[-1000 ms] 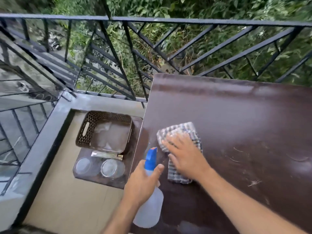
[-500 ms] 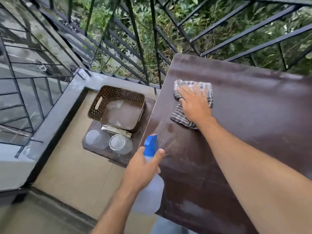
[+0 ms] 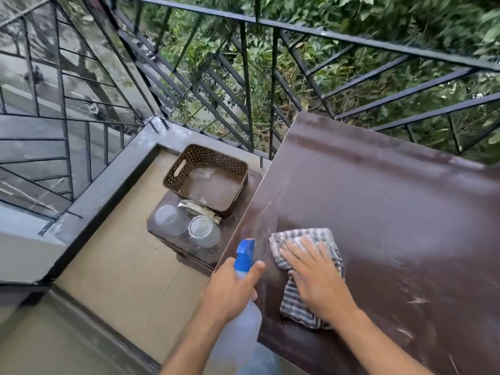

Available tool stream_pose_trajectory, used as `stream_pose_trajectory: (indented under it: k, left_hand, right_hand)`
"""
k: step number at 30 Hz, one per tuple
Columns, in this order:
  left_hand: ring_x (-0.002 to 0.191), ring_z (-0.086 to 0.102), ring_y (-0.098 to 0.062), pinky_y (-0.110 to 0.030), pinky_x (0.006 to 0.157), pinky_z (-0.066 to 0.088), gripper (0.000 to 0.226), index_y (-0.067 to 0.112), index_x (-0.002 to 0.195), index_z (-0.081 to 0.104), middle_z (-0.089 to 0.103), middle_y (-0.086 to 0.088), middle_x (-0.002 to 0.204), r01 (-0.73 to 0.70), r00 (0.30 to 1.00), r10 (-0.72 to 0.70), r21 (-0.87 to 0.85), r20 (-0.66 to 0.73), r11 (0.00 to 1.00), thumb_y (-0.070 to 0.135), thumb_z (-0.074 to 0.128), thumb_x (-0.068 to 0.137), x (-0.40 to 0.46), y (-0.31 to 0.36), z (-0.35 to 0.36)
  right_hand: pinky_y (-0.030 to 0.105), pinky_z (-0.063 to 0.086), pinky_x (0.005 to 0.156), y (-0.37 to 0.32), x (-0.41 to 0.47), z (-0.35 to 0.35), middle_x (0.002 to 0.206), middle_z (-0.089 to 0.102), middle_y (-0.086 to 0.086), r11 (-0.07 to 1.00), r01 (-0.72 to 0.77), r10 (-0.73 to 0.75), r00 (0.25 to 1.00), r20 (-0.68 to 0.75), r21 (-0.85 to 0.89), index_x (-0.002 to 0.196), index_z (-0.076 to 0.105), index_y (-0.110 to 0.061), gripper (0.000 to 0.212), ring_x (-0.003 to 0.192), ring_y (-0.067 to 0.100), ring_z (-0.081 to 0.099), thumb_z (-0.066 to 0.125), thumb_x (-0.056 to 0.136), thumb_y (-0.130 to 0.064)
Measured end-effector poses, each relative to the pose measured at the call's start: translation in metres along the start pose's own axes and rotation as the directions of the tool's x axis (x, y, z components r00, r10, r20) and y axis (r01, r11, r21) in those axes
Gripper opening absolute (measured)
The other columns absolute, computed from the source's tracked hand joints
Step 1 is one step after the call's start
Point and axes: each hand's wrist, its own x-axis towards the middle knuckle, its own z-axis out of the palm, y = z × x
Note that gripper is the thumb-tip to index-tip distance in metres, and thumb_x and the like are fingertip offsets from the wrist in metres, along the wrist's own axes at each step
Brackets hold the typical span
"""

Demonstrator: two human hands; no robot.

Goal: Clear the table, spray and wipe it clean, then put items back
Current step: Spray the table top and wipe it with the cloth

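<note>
While the dark brown table (image 3: 378, 212) is bare of other items, two hands are seen at its near left corner. A translucent spray bottle (image 3: 240, 328) with a blue nozzle (image 3: 244, 254) is gripped by the left hand (image 3: 230, 290), the fingers being wrapped around the neck just below the nozzle; the bottle body hangs beside the table's left edge (the nozzle is directed toward the tabletop). A checked grey-and-white cloth (image 3: 305, 272) is pressed flat against the tabletop by the right hand (image 3: 316, 280), whose fingers are spread open across it; the cloth is touching the surface near the left edge. Pale streaks and scuffs are visible on the tabletop to the right of the cloth.

Beyond the bottle, to the left of the table, a lower brown stool (image 3: 194, 244) is placed on the tiled floor. Two clear glasses (image 3: 186, 223) are set side by side on it, with a flat metallic item (image 3: 200, 209) (its nature cannot be told) just behind them. A brown perforated basket (image 3: 205, 180) is positioned behind these. Farthest away, a black metal railing (image 3: 270, 77) is backed by green foliage (image 3: 351, 17).
</note>
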Motion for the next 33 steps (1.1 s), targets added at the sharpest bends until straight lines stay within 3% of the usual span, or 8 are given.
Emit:
stream_pose_trajectory:
  k: [5, 13, 19, 22, 26, 28, 30, 33]
  left_hand:
    - [0.070, 0.069, -0.012, -0.041, 0.086, 0.054, 0.081, 0.009, 0.093, 0.058, 0.073, 0.005, 0.062, 0.010, 1.000, -0.010, -0.043, 0.000, 0.999, 0.085, 0.046, 0.069, 0.002, -0.005, -0.003]
    - [0.063, 0.064, 0.001, -0.028, 0.072, 0.045, 0.046, 0.012, 0.088, 0.058, 0.073, 0.004, 0.066, -0.016, 0.993, 0.010, -0.052, -0.116, 0.999, 0.058, 0.053, 0.096, -0.013, -0.015, -0.005]
    - [0.059, 0.063, -0.001, -0.023, 0.067, 0.046, 0.045, 0.015, 0.089, 0.058, 0.070, 0.003, 0.062, -0.035, 0.992, 0.023, -0.102, -0.123, 0.994, 0.059, 0.056, 0.094, -0.026, -0.023, -0.007]
    - [0.059, 0.063, 0.003, -0.012, 0.058, 0.041, 0.040, 0.022, 0.096, 0.061, 0.071, 0.001, 0.065, -0.039, 0.989, 0.022, -0.118, -0.145, 0.992, 0.061, 0.058, 0.091, -0.032, -0.024, -0.005]
    - [0.069, 0.067, -0.002, -0.029, 0.076, 0.051, 0.065, 0.022, 0.095, 0.064, 0.073, 0.003, 0.067, -0.039, 0.992, 0.023, -0.133, -0.122, 0.990, 0.083, 0.050, 0.077, -0.038, -0.038, 0.001]
    - [0.068, 0.067, -0.002, -0.031, 0.080, 0.052, 0.054, 0.019, 0.099, 0.062, 0.073, 0.003, 0.068, -0.011, 0.992, -0.004, -0.119, -0.125, 0.993, 0.071, 0.052, 0.087, -0.041, -0.046, 0.005]
    - [0.065, 0.065, -0.001, -0.029, 0.073, 0.049, 0.045, 0.022, 0.110, 0.062, 0.071, 0.004, 0.066, 0.004, 0.992, -0.020, -0.130, -0.123, 0.991, 0.063, 0.053, 0.092, -0.046, -0.054, 0.010]
    - [0.061, 0.062, 0.001, -0.029, 0.066, 0.045, 0.069, 0.020, 0.094, 0.065, 0.070, 0.007, 0.068, 0.037, 0.990, -0.050, -0.092, -0.134, 0.995, 0.082, 0.041, 0.075, -0.055, -0.068, 0.013]
  right_hand:
    - [0.050, 0.007, 0.120, 0.032, 0.056, -0.010, 0.152, 0.046, -0.002, 0.998, -0.058, 0.058, 0.998, -0.013, 0.019, 0.147, 0.046, -0.026, 0.053, 0.143, 0.033, 0.036, 0.039, 0.095, -0.030]
    - [0.055, 0.000, 0.122, 0.033, 0.154, -0.031, 0.162, 0.025, -0.007, 0.973, -0.230, 0.230, 0.970, -0.075, 0.007, 0.156, 0.021, -0.032, 0.054, 0.152, 0.027, 0.015, 0.037, 0.105, -0.029]
    - [0.061, 0.016, 0.113, -0.044, 0.063, 0.000, 0.143, 0.052, 0.003, 0.980, 0.198, -0.197, 0.980, 0.030, -0.034, 0.143, 0.047, -0.020, 0.058, 0.136, 0.039, 0.043, 0.050, 0.085, -0.020]
    - [0.058, 0.019, 0.114, -0.060, 0.013, 0.016, 0.145, 0.050, -0.004, 0.942, 0.328, -0.332, 0.942, 0.055, 0.068, 0.141, 0.044, -0.026, 0.052, 0.139, 0.035, 0.041, 0.047, 0.089, -0.022]
    - [0.054, 0.019, 0.116, -0.048, 0.008, 0.015, 0.150, 0.046, -0.006, 0.904, 0.420, -0.426, 0.901, 0.088, 0.077, 0.144, 0.042, -0.029, 0.048, 0.142, 0.033, 0.038, 0.042, 0.095, -0.026]
    - [0.054, 0.027, 0.109, -0.033, 0.031, 0.007, 0.144, 0.052, 0.000, 0.931, 0.366, -0.366, 0.927, 0.084, 0.018, 0.141, 0.048, -0.025, 0.048, 0.133, 0.035, 0.046, 0.043, 0.093, -0.026]
    - [0.057, 0.027, 0.110, -0.017, 0.061, -0.002, 0.143, 0.054, 0.005, 0.984, 0.178, -0.178, 0.984, 0.004, 0.006, 0.142, 0.051, -0.022, 0.050, 0.132, 0.039, 0.048, 0.042, 0.093, -0.027]
    - [0.056, 0.009, 0.121, -0.005, 0.102, -0.011, 0.159, 0.035, -0.002, 0.993, -0.108, 0.110, 0.993, -0.040, 0.055, 0.153, 0.035, -0.027, 0.051, 0.150, 0.032, 0.023, 0.037, 0.103, -0.029]
